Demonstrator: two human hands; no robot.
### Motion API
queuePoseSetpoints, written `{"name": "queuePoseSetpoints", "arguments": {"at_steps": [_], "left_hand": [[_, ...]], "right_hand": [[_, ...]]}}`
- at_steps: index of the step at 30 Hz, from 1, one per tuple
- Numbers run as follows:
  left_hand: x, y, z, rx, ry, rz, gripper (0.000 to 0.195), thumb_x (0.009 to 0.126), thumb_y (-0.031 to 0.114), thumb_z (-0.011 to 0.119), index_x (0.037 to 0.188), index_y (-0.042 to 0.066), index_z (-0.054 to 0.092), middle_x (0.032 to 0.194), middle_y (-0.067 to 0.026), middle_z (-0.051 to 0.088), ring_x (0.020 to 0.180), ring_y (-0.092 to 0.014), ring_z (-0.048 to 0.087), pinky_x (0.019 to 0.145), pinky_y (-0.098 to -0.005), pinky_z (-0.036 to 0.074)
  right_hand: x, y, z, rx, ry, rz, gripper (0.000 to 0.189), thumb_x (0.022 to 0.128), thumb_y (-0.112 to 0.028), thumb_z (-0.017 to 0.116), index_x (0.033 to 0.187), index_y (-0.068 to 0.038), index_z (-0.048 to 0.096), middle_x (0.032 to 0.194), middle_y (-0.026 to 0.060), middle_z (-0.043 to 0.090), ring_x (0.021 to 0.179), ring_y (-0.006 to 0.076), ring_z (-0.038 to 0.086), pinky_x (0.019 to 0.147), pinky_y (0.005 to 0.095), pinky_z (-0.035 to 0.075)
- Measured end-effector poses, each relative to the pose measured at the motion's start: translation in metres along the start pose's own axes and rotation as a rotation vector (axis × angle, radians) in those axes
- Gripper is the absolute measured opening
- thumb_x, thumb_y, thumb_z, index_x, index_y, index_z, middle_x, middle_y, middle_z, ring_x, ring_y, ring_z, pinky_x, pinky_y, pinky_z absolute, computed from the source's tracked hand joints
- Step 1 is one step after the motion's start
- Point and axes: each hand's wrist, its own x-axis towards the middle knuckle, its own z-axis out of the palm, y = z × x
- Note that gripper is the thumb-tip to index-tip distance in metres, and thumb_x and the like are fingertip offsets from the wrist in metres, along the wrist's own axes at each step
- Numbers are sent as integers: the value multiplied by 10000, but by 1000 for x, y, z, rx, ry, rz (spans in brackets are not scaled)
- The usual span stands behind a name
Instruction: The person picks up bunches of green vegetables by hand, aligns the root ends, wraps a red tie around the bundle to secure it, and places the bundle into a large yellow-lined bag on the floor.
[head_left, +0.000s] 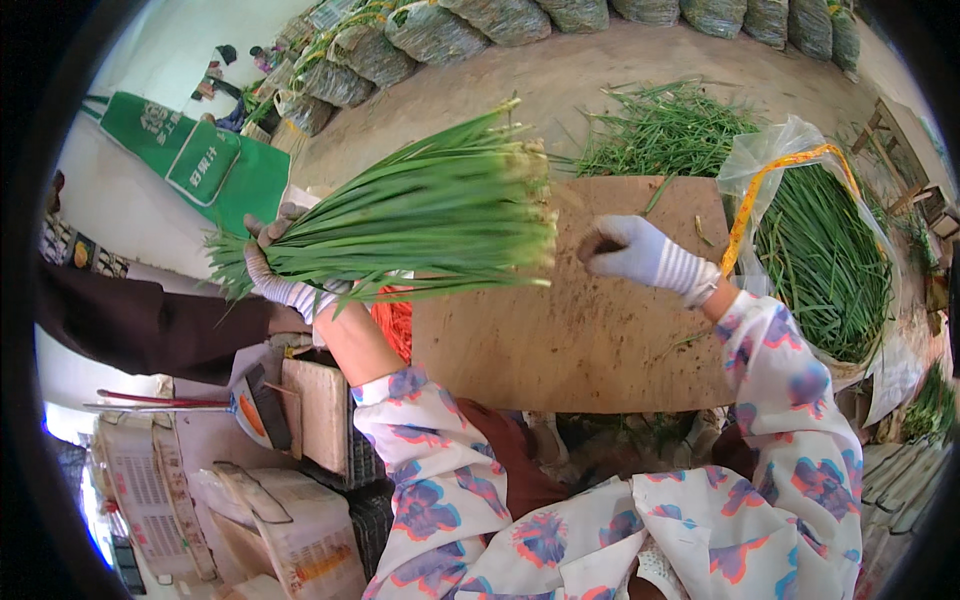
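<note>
My left hand (281, 259), in a soiled white knitted glove, is closed around the leafy end of a big bunch of long flat green leaves, likely garlic chives (420, 210). The bunch fans out to the right, its pale cut ends pointing at my right hand (619, 247). That hand, gloved too, is curled above the wooden board (555, 330), apart from the bunch, and nothing shows in it. Red plastic twine (394, 322) lies at the board's left edge. To the right stands a clear plastic bag (787, 142) with a yellow band, full of the same greens (817, 255).
Loose green leaves (667, 131) are heaped beyond the board. Stuffed sacks (435, 34) line the far floor. A green apron (202, 154) hangs at the left, above a dustpan (259, 409) and plastic crates (292, 517). A wooden stool (892, 150) stands at the far right.
</note>
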Motion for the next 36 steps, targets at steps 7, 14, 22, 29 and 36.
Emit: {"name": "queuePoseSetpoints", "arguments": {"at_steps": [7, 14, 22, 29, 36], "left_hand": [[-4, 0, 1, -133, -100, -69, 328, 801, 194, 555, 1096, 52, 528, 628, 11, 552, 647, -132, 549, 834, -347, 422], [-18, 0, -3, -371, -241, -57, 409, 781, 175, 581, 1162, 53, 496, 618, 100, 494, 611, -68, 513, 776, -293, 441], [-25, 40, 2, -252, -380, 47, 440, 821, 237, 551, 1196, 16, 487, 645, 102, 510, 612, -37, 488, 789, -236, 398], [-25, 22, 1, -347, -447, 78, 474, 810, 225, 578, 1220, 14, 466, 633, 91, 529, 613, -34, 523, 757, -218, 403], [-26, 12, 12, -281, -538, 39, 468, 796, 213, 603, 1198, 8, 478, 625, 87, 528, 590, -39, 504, 739, -198, 407]], "right_hand": [[-7, -17, 5, 207, 256, -103, 390, 801, -145, 620, 1152, -4, 528, 908, 70, 620, 806, 136, 589, 748, 266, 488], [16, -50, 47, 355, 240, 51, 319, 800, -177, 641, 1051, 12, 588, 795, 42, 613, 695, 94, 551, 651, 239, 476], [29, -29, -19, 31, 501, -29, 260, 814, -204, 609, 984, -7, 602, 836, 74, 619, 729, 128, 573, 650, 252, 473], [26, 13, -60, 382, 308, 253, 559, 811, -221, 609, 1285, -14, 396, 1235, 111, 503, 1121, 207, 481, 918, 344, 408], [13, -30, 88, 624, -36, 62, 402, 780, -160, 653, 1137, -9, 546, 1055, 51, 612, 953, 123, 553, 867, 268, 436]]}}
